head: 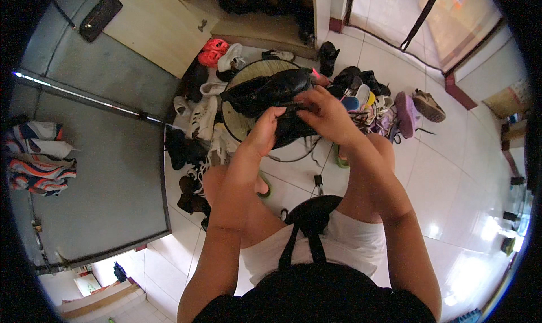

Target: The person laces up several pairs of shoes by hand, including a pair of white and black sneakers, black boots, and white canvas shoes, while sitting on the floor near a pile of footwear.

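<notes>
A black shoe point(292, 126) is between my two hands, above a round stool top point(230, 122). My left hand point(266, 130) holds its near left side, thumb raised on top. The fingers of my right hand point(319, 107) are bent at its upper right part, slightly blurred; whether they grip it I cannot tell. Just beyond my hands, another black shoe point(283, 86) lies on the stool top. Part of the held shoe is hidden behind my fingers.
White shoes point(205, 117) and dark shoes crowd the floor left of the stool. Red clogs point(213, 52) stand by an open cabinet point(262, 35). More footwear, with purple clogs point(405, 113) and a brown shoe point(428, 106), lies at the right. A grey metal door point(106, 187) stands at the left.
</notes>
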A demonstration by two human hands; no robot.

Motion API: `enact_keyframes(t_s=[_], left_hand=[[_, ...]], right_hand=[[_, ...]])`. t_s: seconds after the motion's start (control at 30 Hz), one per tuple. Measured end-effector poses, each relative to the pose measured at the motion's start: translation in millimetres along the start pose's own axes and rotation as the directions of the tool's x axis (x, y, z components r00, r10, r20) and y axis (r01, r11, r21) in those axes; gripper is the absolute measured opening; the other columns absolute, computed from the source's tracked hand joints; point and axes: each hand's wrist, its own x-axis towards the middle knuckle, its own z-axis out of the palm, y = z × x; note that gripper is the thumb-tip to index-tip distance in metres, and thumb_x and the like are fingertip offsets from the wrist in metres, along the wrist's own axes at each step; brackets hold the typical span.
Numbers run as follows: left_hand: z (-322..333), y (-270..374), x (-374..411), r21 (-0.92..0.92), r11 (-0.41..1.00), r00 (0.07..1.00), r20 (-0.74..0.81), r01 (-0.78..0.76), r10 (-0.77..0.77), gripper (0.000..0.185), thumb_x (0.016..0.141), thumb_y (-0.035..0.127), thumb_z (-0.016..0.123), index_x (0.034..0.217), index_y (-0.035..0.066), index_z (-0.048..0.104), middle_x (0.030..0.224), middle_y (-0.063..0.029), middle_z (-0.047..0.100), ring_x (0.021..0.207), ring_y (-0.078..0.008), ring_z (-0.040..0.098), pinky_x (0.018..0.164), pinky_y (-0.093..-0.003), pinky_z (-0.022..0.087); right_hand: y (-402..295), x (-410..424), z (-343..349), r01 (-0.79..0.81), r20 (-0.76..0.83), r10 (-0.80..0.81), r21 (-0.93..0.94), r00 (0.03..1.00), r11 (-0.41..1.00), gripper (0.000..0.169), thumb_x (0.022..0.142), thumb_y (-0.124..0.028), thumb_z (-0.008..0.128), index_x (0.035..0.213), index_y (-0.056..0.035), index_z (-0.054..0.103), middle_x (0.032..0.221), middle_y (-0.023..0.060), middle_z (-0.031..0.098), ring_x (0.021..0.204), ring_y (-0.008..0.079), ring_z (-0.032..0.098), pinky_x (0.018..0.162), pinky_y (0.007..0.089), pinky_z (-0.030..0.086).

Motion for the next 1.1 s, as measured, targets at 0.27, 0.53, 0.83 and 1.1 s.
enact_keyframes(t_s=[0.27, 0.53, 0.83, 1.1], left_hand=[[11, 4, -4, -0.165, 0.983, 0.987, -0.151, -0.081, 0.056, 0.041, 0.086, 0.031, 0.054, 0.118, 0.006, 0.054, 0.114, -0.0066, 0.059, 0.102, -0.0198, 0.057, 0.092, -0.0350, 0.044], [-15, -22, 0, -0.044, 0.996, 0.994, -0.073, -0.080, 0.077, 0.030, 0.070, 0.016, 0.057, 0.097, 0.002, 0.062, 0.095, -0.0068, 0.064, 0.089, -0.0247, 0.060, 0.085, -0.0367, 0.047], [5, -24, -11, 0.168, 0.970, 0.979, -0.066, -0.177, 0.190, 0.019, 0.067, 0.011, 0.056, 0.082, 0.002, 0.061, 0.092, -0.0070, 0.062, 0.088, -0.0215, 0.057, 0.089, -0.0350, 0.041], [8, -23, -8, 0.070, 0.984, 0.981, -0.095, -0.164, 0.170, 0.022, 0.067, 0.010, 0.054, 0.086, 0.001, 0.061, 0.094, -0.0075, 0.062, 0.090, -0.0219, 0.056, 0.089, -0.0345, 0.041]], right_hand=[[-2, -31, -4, 0.179, 0.234, -0.243, 0.266, 0.941, 0.947, 0.015, 0.080, -0.013, 0.063, 0.072, -0.0009, 0.060, 0.090, 0.0132, 0.054, 0.078, 0.0286, 0.055, 0.068, 0.0368, 0.045], [22, -44, 13, -0.152, -0.111, 0.205, 0.363, 0.972, 0.919, 0.010, 0.083, -0.010, 0.065, 0.087, -0.0005, 0.063, 0.080, 0.0069, 0.059, 0.071, 0.0134, 0.055, 0.062, 0.0263, 0.043], [21, -30, 38, 0.063, -0.208, -0.029, 0.155, 0.978, 0.986, 0.012, 0.079, -0.008, 0.066, 0.083, -0.0019, 0.056, 0.083, 0.0114, 0.052, 0.076, 0.0277, 0.054, 0.068, 0.0332, 0.045], [38, -36, 35, -0.129, -0.592, 0.147, 0.072, 0.792, 0.989, 0.011, 0.086, -0.011, 0.059, 0.088, -0.0015, 0.054, 0.092, 0.0136, 0.050, 0.079, 0.0263, 0.051, 0.072, 0.0313, 0.043]])
